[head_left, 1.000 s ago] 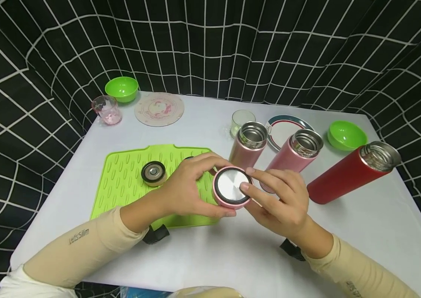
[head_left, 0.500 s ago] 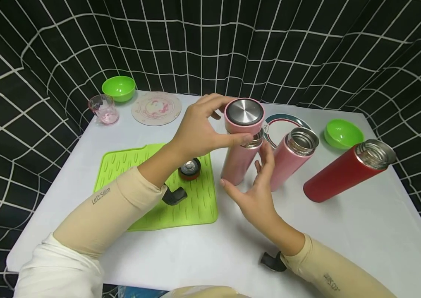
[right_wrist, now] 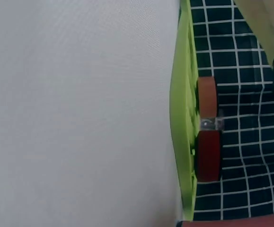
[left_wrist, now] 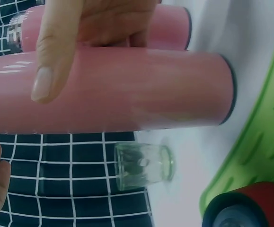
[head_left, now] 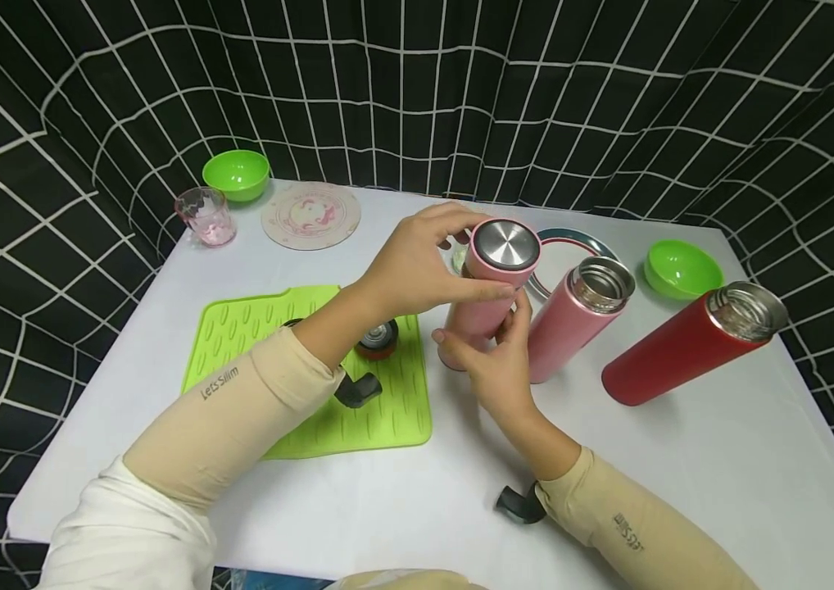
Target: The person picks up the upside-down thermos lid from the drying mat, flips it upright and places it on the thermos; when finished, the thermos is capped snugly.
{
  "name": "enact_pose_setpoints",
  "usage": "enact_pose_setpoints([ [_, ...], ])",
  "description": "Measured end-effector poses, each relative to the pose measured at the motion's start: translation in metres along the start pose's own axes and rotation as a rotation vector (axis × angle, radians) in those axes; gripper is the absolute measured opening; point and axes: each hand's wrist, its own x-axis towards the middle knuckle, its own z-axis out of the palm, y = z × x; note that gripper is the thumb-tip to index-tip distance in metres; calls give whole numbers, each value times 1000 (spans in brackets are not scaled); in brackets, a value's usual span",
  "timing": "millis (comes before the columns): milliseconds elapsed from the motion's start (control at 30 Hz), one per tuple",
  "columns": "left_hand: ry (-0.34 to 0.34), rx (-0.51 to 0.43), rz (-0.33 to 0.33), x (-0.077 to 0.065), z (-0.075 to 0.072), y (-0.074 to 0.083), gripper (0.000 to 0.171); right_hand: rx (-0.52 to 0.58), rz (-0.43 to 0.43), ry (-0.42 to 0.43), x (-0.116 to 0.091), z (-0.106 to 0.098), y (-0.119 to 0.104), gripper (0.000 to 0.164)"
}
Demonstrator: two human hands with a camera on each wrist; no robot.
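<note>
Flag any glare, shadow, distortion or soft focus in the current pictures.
Head: bright streaks on the steel-topped lid, soft shadow beside the red bottle, lines on the curtain bowed, perhaps partly by the lens. Left wrist: the foreground red lid looks soft. Right wrist: dim, the tablecloth greyish.

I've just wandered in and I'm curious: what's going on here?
A person is handling a flask and its lid. The left hand holds a pink lid on top of a pink flask, while the right hand grips the body below. Whether that lid is screwed tight doesn't show. To the right, another pink flask and a red flask stand with open tops. A red lid and a lighter lid lie on the green mat.
</note>
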Motion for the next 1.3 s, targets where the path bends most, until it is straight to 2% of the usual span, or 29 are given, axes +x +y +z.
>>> enact_pose_setpoints([
  [200,2,-25,-2,1,7,-4,62,-61,-33,28,1,-3,1,75],
  [433,3,-50,-41,0,9,-5,61,-122,22,13,1,-3,-2,66],
  [667,-4,-44,-1,-1,10,-11,61,-141,63,-67,1,0,-5,68],
  [967,-56,-184,21,-3,12,-17,64,-172,76,-111,2,-1,-8,66],
  [1300,23,-230,92,-7,22,-25,64,-189,65,-114,2,-3,-7,64],
])
